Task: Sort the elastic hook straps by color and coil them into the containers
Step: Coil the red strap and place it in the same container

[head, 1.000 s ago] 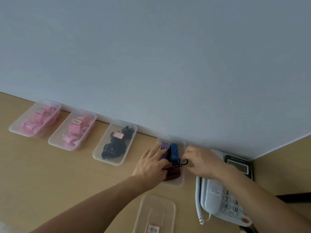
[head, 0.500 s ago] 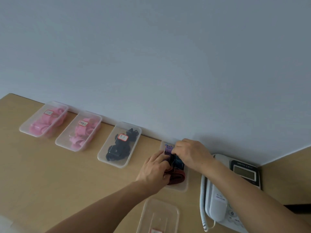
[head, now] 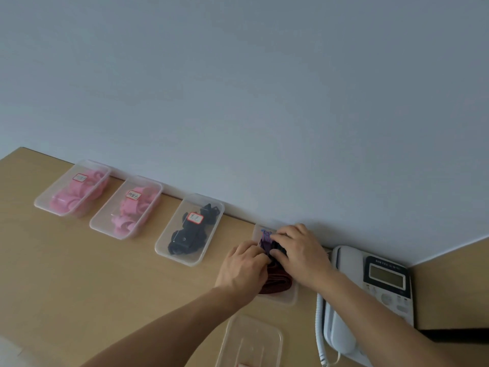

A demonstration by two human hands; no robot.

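While your left hand (head: 244, 266) and right hand (head: 299, 254) grip straps (head: 267, 238) in the far container (head: 287, 298), red-bordered labels (head: 195, 218) stay unreadable above the tan worktop (head: 79, 274).

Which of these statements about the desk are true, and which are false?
1. Both hands are at the same container. True: the left hand and right hand meet over the rightmost container in the row.
2. The telephone sits left of the pink straps. False: it is at the far right.
3. The black straps lie in a labelled container. True.
4. The nearest lid holds pink straps. False: it looks empty.
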